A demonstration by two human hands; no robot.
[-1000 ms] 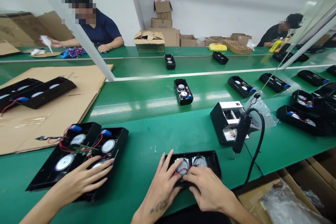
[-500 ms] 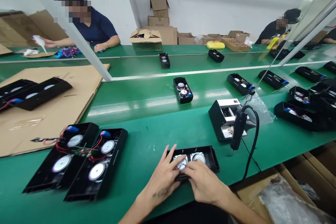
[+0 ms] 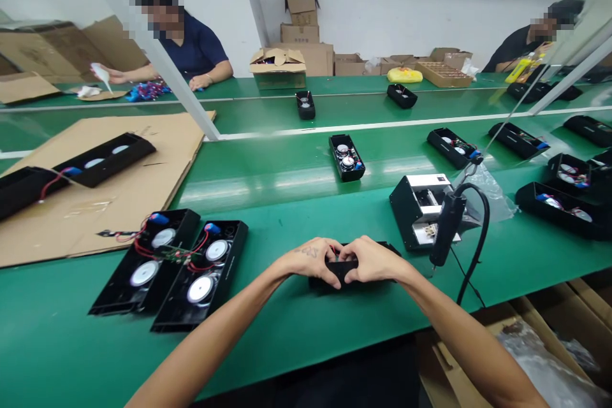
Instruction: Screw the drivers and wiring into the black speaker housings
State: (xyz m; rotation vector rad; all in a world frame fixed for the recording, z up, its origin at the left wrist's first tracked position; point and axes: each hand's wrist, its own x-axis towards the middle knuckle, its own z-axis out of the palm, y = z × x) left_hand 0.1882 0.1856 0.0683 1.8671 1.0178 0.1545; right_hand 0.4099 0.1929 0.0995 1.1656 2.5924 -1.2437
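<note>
Lying crosswise, black speaker housing [image 3: 342, 269] faces away.

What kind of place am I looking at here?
Most likely a speaker assembly line in a factory: a green conveyor belt carries open black speaker housings, an electric screwdriver hangs on a cord, and the left hand and right hand grip another black housing.

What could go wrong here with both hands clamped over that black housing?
The left hand and right hand cover the black housing, so a finger might get pinched unseen. The hanging screwdriver and its cable sit close to the right forearm and could snag. Loose red wires beside the left arm might catch.
</note>
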